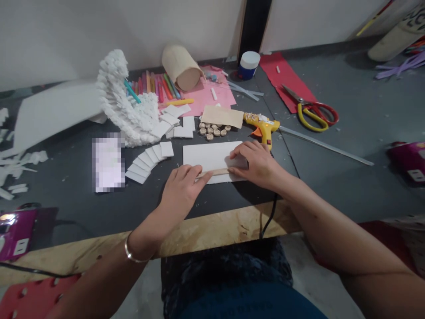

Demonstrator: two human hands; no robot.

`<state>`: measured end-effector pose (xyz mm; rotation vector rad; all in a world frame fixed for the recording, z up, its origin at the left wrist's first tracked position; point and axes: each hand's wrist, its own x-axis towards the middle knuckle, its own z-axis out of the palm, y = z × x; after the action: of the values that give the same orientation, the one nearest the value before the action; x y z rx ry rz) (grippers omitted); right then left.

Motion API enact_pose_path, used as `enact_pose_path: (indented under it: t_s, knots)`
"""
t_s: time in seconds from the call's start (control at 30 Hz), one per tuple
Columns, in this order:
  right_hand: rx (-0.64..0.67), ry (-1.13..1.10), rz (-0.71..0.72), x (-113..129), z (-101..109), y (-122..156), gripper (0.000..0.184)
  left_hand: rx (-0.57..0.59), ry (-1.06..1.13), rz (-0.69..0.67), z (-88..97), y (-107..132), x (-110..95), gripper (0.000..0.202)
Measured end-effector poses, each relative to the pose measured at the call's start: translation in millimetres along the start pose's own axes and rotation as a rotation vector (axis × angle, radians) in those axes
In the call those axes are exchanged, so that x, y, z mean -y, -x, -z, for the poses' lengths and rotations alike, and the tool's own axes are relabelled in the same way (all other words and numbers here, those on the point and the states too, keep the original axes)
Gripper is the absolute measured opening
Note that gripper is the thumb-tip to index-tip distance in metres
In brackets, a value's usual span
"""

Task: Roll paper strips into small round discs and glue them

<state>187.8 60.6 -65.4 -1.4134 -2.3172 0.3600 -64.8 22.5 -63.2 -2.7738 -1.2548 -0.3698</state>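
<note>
A white rectangular sheet (pixel 207 156) lies on the dark tabletop in front of me. Across its near part runs a narrow tan strip (pixel 219 172), perhaps rolled or folded paper; its exact make-up is too small to tell. My left hand (pixel 186 186) grips the strip's left end between thumb and fingers. At the right end, my right hand (pixel 254 164) has its thumb on the strip and its fingers curled over the sheet. Just beyond the sheet are several small coiled tan discs (pixel 214 130), with a tan paper piece (pixel 223 116) partly over them.
A yellow glue gun (pixel 264 126) with a long glue stick lies beyond my right hand, near scissors (pixel 308 110). White square tiles (pixel 146 159), a shaggy white curved form (pixel 122 106), crayons (pixel 162 86), a tan cylinder (pixel 182 66) and a lidded jar (pixel 249 65) surround the work spot.
</note>
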Motion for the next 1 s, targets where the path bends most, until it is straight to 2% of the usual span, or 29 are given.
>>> enact_pose_path:
  t_s: [0.1,0.2,0.37,0.5,0.6,0.7,0.83,1.0]
  knots:
    - [-0.001,0.004,-0.001,-0.1,-1.0,0.7,0.022,0.048,0.035,-0.058,-0.7,-3.4,-4.9,0.035]
    - [-0.008,0.007,0.001,-2.6,-3.8,1.2,0.022,0.074,0.042,-0.050,0.6,-6.8,-11.7,0.032]
    - [-0.030,0.008,0.022,-5.5,-2.2,2.5,0.021,0.091,-0.019,-0.054,1.4,-7.4,-16.0,0.042]
    - [-0.087,0.034,0.088,20.0,12.7,12.0,0.020,0.091,-0.008,-0.047,-0.8,-6.0,-14.6,0.040]
    - [0.014,0.072,0.247,50.5,16.2,24.7,0.033,0.075,0.007,-0.049,-1.0,-5.5,-14.9,0.034]
    - [0.143,0.186,0.275,67.4,4.9,36.7,0.055,0.072,-0.013,-0.039,0.5,-5.1,-16.1,0.029]
    - [0.167,0.288,0.195,62.3,-13.4,46.7,0.073,0.085,-0.045,-0.039,2.6,-4.2,-17.0,0.041]
    - [0.154,0.321,0.165,53.6,-15.4,52.9,0.076,0.085,-0.029,-0.039,3.9,-1.5,-13.0,0.042]
